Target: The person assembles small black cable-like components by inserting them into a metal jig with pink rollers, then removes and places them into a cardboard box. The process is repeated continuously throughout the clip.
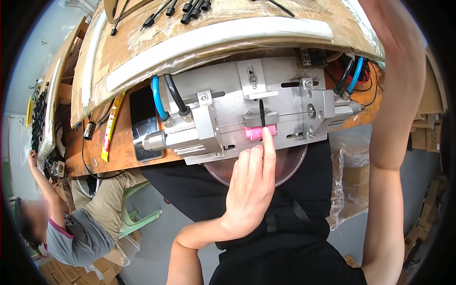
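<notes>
My left hand (247, 190) reaches up from below, its index fingertip pressing on a small pink block (256, 132) seated in a grey metal fixture (228, 95) at the bench edge. A thin black strip (261, 113) stands upright just above the pink block. The other fingers lie loosely beside the index finger and hold nothing. My right forearm (394, 95) rises along the right side and leaves the picture at the top, so that hand is hidden.
Blue (159, 97) and black hoses feed the fixture's cylinders. Black cable ties (190, 9) lie on a cardboard shelf above. A dark phone (145, 121) and yellow packet (111, 126) rest left. A clear bowl (289, 166) sits under the fixture. A co-worker (71, 228) sits lower left.
</notes>
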Tool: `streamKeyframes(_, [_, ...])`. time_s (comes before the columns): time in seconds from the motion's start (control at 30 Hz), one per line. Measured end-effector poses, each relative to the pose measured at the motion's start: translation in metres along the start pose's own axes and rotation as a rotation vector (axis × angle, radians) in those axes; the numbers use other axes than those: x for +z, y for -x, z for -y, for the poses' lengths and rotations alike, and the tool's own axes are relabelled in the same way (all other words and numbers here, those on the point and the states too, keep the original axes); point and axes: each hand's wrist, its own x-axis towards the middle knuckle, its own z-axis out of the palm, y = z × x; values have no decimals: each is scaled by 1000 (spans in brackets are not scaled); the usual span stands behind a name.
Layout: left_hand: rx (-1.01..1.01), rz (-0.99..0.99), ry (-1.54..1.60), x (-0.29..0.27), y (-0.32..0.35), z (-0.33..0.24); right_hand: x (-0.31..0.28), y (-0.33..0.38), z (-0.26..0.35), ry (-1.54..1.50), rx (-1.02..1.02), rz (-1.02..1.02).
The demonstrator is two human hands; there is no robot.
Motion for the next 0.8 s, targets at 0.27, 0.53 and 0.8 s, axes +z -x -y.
streamKeyframes(0.27, [13, 29, 32, -14, -4, 13, 23, 175, 49, 199, 27, 140])
streamKeyframes(0.53, [108, -510, -49, -80, -120, 67, 76, 253, 26, 537, 56, 229])
streamKeyframes(0.8, [157, -333, 134, -97, -168, 92, 69, 231, 33, 570, 75, 304])
